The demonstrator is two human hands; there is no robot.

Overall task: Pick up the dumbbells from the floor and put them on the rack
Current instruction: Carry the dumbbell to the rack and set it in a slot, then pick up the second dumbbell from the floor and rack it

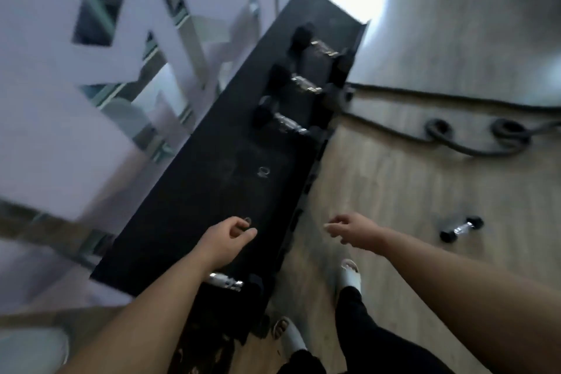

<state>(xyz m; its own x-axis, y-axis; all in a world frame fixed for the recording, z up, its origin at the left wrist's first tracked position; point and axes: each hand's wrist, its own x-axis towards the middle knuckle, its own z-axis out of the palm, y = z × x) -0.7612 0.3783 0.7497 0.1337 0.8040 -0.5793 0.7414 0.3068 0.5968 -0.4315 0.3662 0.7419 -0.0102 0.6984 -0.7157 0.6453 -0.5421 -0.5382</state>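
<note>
A long black rack (194,191) runs diagonally from lower left to upper right. Three black dumbbells with chrome handles lie on its far half, the nearest one (285,123), a middle one (305,85) and the farthest (321,47). Another dumbbell (226,281) lies at the rack's near end, partly hidden under my left forearm. One small dumbbell (461,228) lies on the wooden floor to the right. My left hand (227,238) hovers over the rack, fingers loosely curled, holding nothing. My right hand (352,229) hangs over the floor beside the rack, fingers apart and empty.
A thick dark rope (473,143) snakes in loops across the floor (409,191) beyond the rack's far end. White wall panels with mirrored cut-outs (91,39) stand left of the rack. My feet in white sandals (349,276) stand close to the rack's near end.
</note>
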